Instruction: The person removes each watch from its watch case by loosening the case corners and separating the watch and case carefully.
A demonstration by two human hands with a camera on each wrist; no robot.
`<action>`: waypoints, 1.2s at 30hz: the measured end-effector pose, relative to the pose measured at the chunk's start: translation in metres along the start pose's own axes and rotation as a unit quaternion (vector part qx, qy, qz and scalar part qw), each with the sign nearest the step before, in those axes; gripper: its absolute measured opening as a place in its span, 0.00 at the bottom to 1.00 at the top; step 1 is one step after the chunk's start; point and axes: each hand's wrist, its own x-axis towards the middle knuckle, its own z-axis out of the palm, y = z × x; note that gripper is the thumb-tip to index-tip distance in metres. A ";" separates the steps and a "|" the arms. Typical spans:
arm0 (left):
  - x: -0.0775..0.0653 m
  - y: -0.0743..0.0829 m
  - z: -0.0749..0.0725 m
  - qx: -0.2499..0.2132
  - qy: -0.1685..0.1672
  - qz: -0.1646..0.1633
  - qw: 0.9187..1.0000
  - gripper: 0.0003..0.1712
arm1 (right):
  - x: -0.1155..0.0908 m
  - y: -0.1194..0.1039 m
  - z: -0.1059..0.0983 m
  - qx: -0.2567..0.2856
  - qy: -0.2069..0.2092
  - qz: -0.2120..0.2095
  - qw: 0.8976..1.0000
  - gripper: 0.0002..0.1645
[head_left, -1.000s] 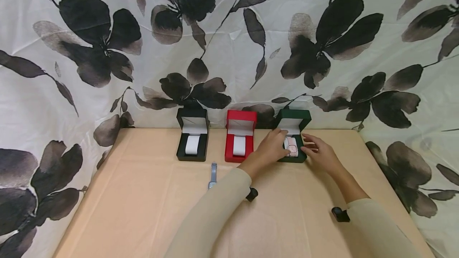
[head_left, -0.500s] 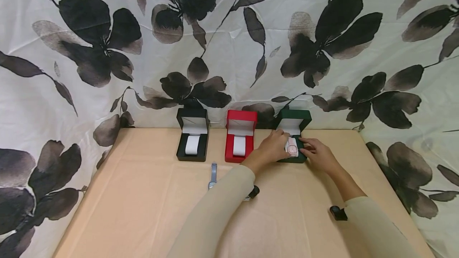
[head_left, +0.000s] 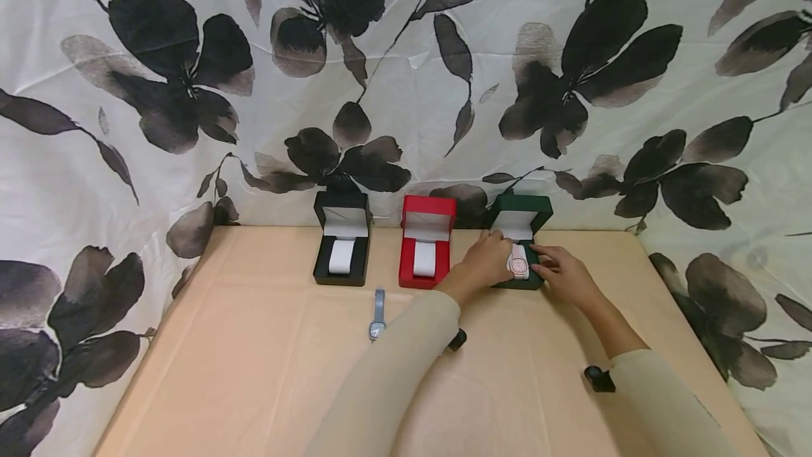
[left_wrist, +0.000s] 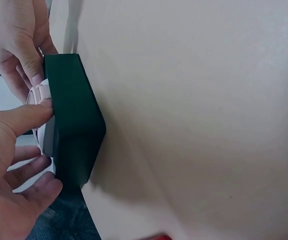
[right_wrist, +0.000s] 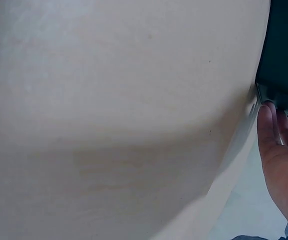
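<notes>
An open green watch box [head_left: 521, 211] stands at the back right of the table. A pink wristwatch [head_left: 519, 266] sits in it, round its white cushion. My left hand [head_left: 487, 261] is at the box's left side; in the left wrist view its thumb presses by the watch and the cushion, its fingers bent on the far side. On the right side, my right hand [head_left: 563, 275] grips the box's edge. The right wrist view shows its fingertips against the green box [right_wrist: 281, 50]. My left hand partly covers the watch.
To the left stand an open red watch box [head_left: 428, 206] and an open black watch box [head_left: 342, 203], each with a white cushion. A blue-grey wristwatch [head_left: 378, 312] lies in front, beside my left sleeve [head_left: 393, 372]. A floral cloth [head_left: 406, 90] hangs behind.
My left hand has shifted slightly, its fingers closing in on the watch, and the pink watch has moved a little to the right. My right hand has closed against the box's side.
</notes>
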 end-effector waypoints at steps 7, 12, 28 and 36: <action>0.005 0.005 0.004 -0.006 0.002 -0.033 0.999 0.29 | 0.002 0.003 0.001 -0.003 0.007 -0.005 1.000 0.30; 0.008 0.005 0.007 0.007 0.001 -0.042 0.999 0.29 | 0.002 0.004 0.002 -0.005 0.012 -0.008 1.000 0.29; 0.011 0.007 0.004 -0.011 -0.022 -0.084 0.996 0.31 | 0.002 0.001 0.002 -0.001 0.015 -0.007 1.000 0.29; 0.014 0.011 0.004 -0.013 -0.017 -0.095 0.995 0.30 | 0.003 0.001 0.002 0.001 0.022 -0.014 1.000 0.28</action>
